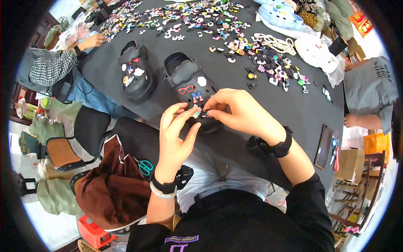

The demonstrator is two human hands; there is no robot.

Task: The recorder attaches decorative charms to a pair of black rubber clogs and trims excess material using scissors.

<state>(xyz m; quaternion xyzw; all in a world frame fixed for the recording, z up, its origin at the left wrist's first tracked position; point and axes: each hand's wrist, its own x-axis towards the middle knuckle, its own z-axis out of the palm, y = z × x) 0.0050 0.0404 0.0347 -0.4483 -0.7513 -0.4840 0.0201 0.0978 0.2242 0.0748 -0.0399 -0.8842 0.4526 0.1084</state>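
Note:
A black clog (180, 69) lies on the black-covered table in front of me, its heel strap pointing away. On its upper sit a red glasses charm (186, 90), a white charm (202, 81) and a stars-and-stripes charm (197, 97). My left hand (178, 132) is over the toe, thumb spread apart and fingertips touching a small colourful charm (196, 112). Beside it, my right hand (243, 111) pinches at the toe; a small dark bit shows at its fingertips, too hidden to name. A second black clog (138, 77) with several charms stands to the left.
Many loose shoe charms (180, 19) spread over the far table. White cord (275, 43), a white clog (315, 52) and light blue clogs (279, 17) lie far right. A phone (323, 146) is at the right edge. Teal scissors (145, 167) rest on brown cloth. Other people stand on both sides.

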